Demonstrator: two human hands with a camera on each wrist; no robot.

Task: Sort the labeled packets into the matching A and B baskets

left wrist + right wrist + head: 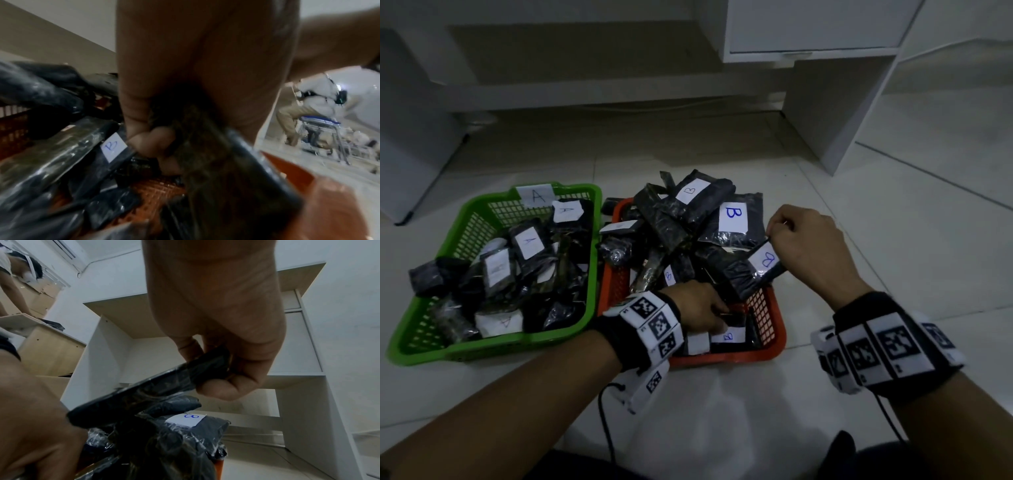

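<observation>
the right hand (803,240) pinches the near end of a black packet (753,270) marked b, thumb under and fingers over, as the right wrist view confirms. the packet hangs tilted over the right edge of the red basket (767,305), its far end resting on or just above the heap; which of the two cannot be told. the left hand (698,310) reaches into the near part of the red basket, with fingers curled round a dark flat packet (216,154), as the left wrist view shows. that packet's label is not visible.

handling, by judgement:
- the packets look light: a two-finger pinch at one end carries the whole length.
- each seems to hold soft folded goods in a glossy clear film. expect some sag when held by one end.
- the film looks slick. pinch across the full thickness, not the loose film alone.
- nothing looks fragile; a short drop onto the heap should do no harm.
- best hold: a short end or a long edge, leaving the white label free to read.

the red basket is heaped above its rim with b packets, so an added packet may slide off; set it low in a gap. the green basket (431,329), tagged a, stands just left of the red one and holds the a packets.
</observation>
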